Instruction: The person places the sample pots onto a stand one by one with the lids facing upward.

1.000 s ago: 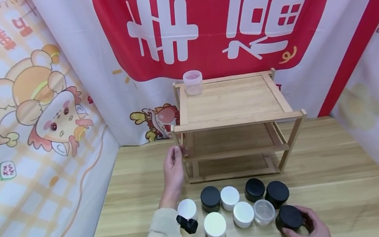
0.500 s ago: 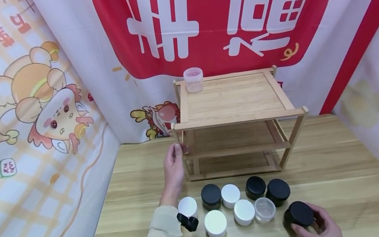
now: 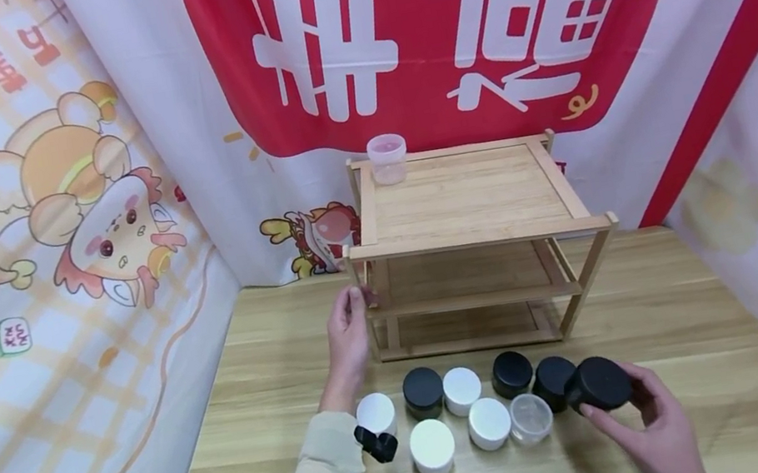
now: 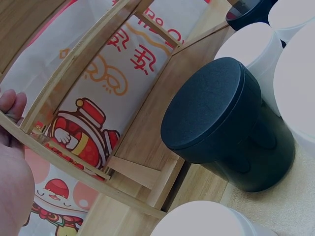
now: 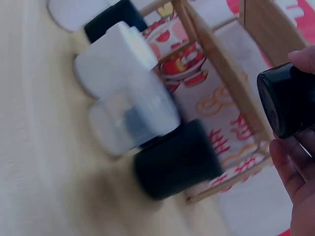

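Note:
My right hand (image 3: 659,424) grips a black lidded jar (image 3: 601,385) at the front right, raised off the table and overlapping another black jar (image 3: 553,382) in the head view. In the right wrist view, thumb and fingers hold the raised jar from opposite sides. My left hand (image 3: 347,339) holds the front left post of a three-tier wooden rack (image 3: 467,200); its fingertips show behind the post in the left wrist view. In front of the rack stand several white-lidded jars (image 3: 432,448), more black jars (image 3: 423,393) and a clear jar (image 3: 530,419).
A clear, pinkish jar (image 3: 387,159) stands at the back left corner of the rack's top shelf. Printed cloths (image 3: 164,139) hang behind and at both sides of the wood-patterned table (image 3: 711,347). A white-lidded jar (image 3: 376,414) stands right beside my left forearm.
My right hand first slid the black jar rightward, away from the clear jar, then lifted it up off the table. My left hand stays on the rack's post.

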A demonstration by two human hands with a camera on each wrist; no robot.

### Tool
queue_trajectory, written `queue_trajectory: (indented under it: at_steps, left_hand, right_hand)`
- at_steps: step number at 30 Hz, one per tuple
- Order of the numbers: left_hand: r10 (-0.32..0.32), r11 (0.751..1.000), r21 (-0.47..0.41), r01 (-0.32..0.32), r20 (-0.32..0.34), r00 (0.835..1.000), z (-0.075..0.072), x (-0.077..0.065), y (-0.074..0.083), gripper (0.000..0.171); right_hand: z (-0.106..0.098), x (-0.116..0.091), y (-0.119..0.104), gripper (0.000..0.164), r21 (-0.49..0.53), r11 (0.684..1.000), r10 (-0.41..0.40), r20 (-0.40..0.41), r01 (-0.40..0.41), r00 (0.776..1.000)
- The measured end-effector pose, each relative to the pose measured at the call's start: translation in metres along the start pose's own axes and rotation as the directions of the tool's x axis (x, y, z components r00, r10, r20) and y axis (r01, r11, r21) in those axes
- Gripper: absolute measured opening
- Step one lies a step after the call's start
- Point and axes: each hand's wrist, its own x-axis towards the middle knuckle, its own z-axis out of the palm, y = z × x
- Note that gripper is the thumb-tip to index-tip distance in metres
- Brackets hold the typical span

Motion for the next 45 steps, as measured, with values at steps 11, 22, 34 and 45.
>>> queue_trajectory:
  at_steps: [11,22,34,45]
  left_hand:
    - [0.003,1.0,-0.001,-0.003,-0.001,1.0,0.0,0.001,-0.001,0.062]
    - [0.038,0.999,0.0,-0.038,-0.011,0.999,0.002,0.003,0.001,0.053]
    - [0.002,1.0,0.031,-0.002,0.002,1.0,-0.002,-0.001,0.0,0.065]
    - [0.024,0.999,0.037,-0.023,-0.01,1.0,-0.001,0.001,-0.001,0.063]
  right_hand:
    - [0.014,0.044,-0.068,0.073,-0.036,0.972,-0.23,0.084,0.234,0.969]
    - [0.035,0.088,-0.136,0.081,-0.108,0.919,-0.349,0.225,0.379,0.91]
    - [0.067,0.119,-0.178,0.074,-0.11,0.945,-0.258,0.326,0.308,0.91]
    - [0.105,0.144,-0.195,0.071,-0.095,0.967,-0.194,0.321,0.235,0.927]
